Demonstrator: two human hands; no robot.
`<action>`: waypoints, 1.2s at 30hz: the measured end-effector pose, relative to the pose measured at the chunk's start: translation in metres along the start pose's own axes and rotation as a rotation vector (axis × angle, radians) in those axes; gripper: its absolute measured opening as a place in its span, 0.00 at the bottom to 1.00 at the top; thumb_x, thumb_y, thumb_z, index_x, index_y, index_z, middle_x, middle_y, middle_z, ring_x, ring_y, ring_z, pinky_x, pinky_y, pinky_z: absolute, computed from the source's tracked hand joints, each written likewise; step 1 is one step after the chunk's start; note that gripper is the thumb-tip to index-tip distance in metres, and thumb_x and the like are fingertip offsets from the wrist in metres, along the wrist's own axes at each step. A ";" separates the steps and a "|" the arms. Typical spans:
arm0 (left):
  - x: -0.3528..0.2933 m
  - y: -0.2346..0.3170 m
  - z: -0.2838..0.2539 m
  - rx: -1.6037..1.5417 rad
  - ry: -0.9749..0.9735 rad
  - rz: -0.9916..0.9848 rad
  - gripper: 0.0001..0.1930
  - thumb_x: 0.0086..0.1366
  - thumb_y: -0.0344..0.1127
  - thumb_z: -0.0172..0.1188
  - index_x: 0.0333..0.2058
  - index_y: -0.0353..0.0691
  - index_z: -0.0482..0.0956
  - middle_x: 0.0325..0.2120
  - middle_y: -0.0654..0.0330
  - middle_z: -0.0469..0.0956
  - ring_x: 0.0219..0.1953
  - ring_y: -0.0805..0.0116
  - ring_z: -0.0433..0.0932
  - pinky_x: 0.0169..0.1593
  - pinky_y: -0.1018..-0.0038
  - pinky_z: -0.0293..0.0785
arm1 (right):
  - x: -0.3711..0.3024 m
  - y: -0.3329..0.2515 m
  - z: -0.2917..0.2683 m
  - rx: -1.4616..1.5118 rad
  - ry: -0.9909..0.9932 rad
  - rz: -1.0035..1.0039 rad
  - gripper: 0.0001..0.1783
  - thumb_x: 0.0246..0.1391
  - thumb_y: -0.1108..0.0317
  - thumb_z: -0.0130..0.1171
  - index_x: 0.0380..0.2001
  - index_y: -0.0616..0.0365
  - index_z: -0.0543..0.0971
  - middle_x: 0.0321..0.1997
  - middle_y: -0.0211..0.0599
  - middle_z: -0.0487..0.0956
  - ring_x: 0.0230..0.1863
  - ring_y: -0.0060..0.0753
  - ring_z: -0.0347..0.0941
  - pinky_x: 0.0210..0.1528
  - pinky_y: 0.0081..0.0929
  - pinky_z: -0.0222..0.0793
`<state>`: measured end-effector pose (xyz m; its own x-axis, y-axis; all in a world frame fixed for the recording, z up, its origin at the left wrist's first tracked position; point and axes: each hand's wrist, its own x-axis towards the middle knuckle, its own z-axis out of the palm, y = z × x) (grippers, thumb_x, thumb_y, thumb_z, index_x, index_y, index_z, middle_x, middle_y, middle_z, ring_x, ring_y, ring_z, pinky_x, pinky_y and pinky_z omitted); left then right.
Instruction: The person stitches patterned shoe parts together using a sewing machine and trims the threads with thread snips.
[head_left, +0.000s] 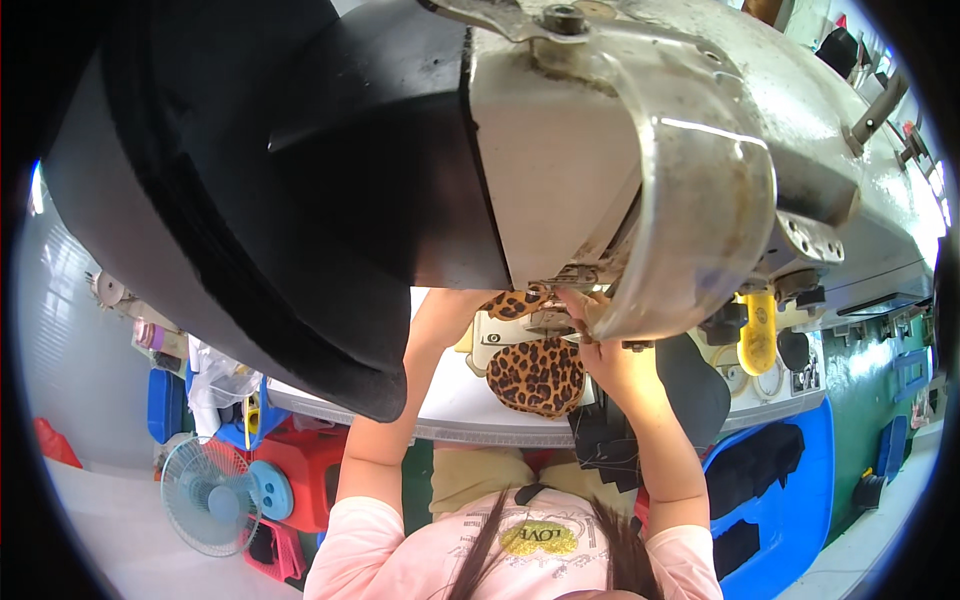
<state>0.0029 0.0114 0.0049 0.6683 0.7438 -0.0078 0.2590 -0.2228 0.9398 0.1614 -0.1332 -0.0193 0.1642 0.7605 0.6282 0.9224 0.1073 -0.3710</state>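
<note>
A small leopard-print fabric piece [514, 304] lies at the needle area of a large sewing machine [560, 150]. My left hand [462, 303] is at its left side; the fingers are hidden behind the machine head and a black visor. From the right, my right hand [596, 318] reaches in with bent fingers, the fingertips at that piece's edge beside the presser foot [550, 320]. The clear curved guard [700, 220] covers part of this hand. Nearer me, a rounded leopard-print piece [537, 378] lies flat on the machine bed, close to my right wrist.
Black fabric pieces [606, 440] hang over the table's front edge beside my right forearm. A blue tub [815, 470] with black pieces stands at the right. A yellow-handled part [758, 335] hangs under the machine. At left are a fan [212, 497] and a red stool [305, 470].
</note>
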 end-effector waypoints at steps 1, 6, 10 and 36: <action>-0.003 -0.002 0.002 0.001 0.001 0.000 0.08 0.53 0.26 0.56 0.33 0.32 0.73 0.30 0.62 0.72 0.36 0.74 0.70 0.40 0.77 0.67 | 0.000 -0.001 0.000 0.001 0.000 0.000 0.24 0.38 0.82 0.52 0.42 0.48 0.75 0.26 0.37 0.74 0.25 0.39 0.69 0.29 0.32 0.64; -0.023 0.004 0.016 -0.600 0.083 0.023 0.10 0.55 0.26 0.55 0.38 0.32 0.71 0.34 0.61 0.73 0.37 0.74 0.71 0.41 0.77 0.67 | 0.005 -0.003 -0.002 0.049 0.046 -0.034 0.27 0.35 0.85 0.51 0.42 0.48 0.75 0.26 0.39 0.74 0.24 0.37 0.69 0.27 0.30 0.64; -0.030 0.001 0.018 -0.531 0.055 -0.027 0.12 0.56 0.25 0.55 0.40 0.33 0.70 0.37 0.60 0.73 0.39 0.73 0.71 0.43 0.76 0.68 | 0.006 -0.006 -0.005 0.137 0.015 0.033 0.30 0.32 0.87 0.49 0.42 0.48 0.75 0.25 0.38 0.74 0.24 0.35 0.70 0.27 0.29 0.65; -0.038 -0.003 0.054 -0.603 0.273 0.104 0.03 0.57 0.27 0.55 0.30 0.36 0.72 0.25 0.63 0.74 0.27 0.76 0.72 0.30 0.80 0.67 | 0.008 -0.008 -0.008 0.184 -0.056 0.079 0.34 0.29 0.88 0.46 0.44 0.48 0.73 0.21 0.31 0.69 0.21 0.27 0.66 0.26 0.21 0.63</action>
<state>0.0145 -0.0503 -0.0164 0.4480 0.8878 0.1056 -0.2857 0.0302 0.9578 0.1577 -0.1334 -0.0061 0.2090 0.8052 0.5550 0.8272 0.1571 -0.5395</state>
